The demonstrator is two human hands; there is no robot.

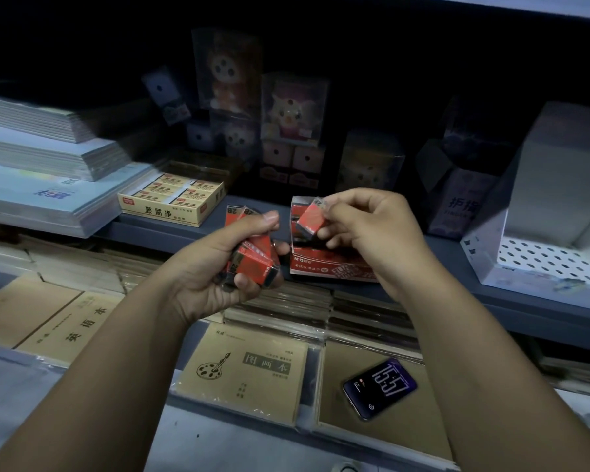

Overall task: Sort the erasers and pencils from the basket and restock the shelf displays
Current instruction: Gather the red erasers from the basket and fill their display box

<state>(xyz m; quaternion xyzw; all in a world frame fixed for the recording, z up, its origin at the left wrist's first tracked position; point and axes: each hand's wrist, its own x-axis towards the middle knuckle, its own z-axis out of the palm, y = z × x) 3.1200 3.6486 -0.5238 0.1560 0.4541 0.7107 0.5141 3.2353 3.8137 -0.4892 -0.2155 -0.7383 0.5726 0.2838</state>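
Hands at mid-frame, both in front of the blue-grey shelf (457,262). Left hand (215,267) turned palm-up, fingers and thumb curled round a loose bunch of red erasers (256,255); two of the bunch stick up past the thumb, "2B" legible on their ends. Right hand (372,233) pinches a single red eraser (310,221) between thumb and fingertips, tilted, held just above the open top of a red display box (331,264). Box sits at the shelf's front edge, about the middle; whether the single eraser touches the box is not clear. Contents of the box are mostly hidden behind the right hand. Toward the left end of the shelf, near its front edge, a yellow eraser carton (171,199) stands open, with rows of yellow-sleeved erasers lying flat in it. Beyond it, at the left end, stacks of paper pads (48,158). Back of the shelf is dim: clear-fronted toy boxes (293,110), detail blurred. Right end holds a white perforated stand (542,255). Below the shelf, brown exercise books (246,369) lie in wrapped stacks; a phone (380,388) rests face-up on one stack under the right forearm, screen lit.
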